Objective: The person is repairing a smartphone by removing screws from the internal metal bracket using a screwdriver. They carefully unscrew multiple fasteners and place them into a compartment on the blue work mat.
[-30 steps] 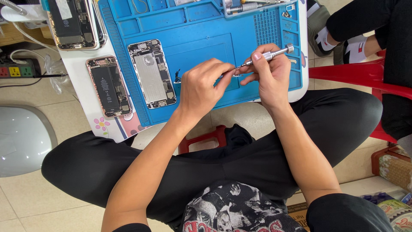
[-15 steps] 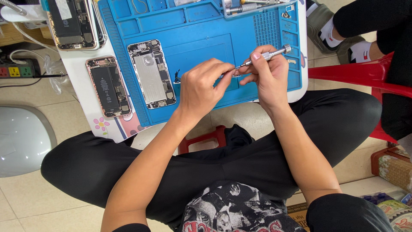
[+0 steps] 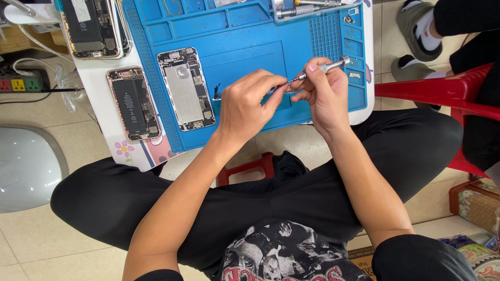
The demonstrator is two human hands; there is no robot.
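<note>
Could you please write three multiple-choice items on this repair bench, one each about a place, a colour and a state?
1. Where does the opened phone with the silver plate lie?
A. on the blue mat
B. on the floor
C. on the red stool

2. What colour is the work mat?
A. green
B. blue
C. grey

3. How is the screwdriver held?
A. lying loose on the mat
B. gripped in the right hand, left fingers at its tip
C. clamped in a stand

Answers:
1 A, the phone rests on the mat's left part.
2 B, the mat is plainly blue.
3 B, the right hand grips the shaft while the left hand pinches at the tip.
</note>
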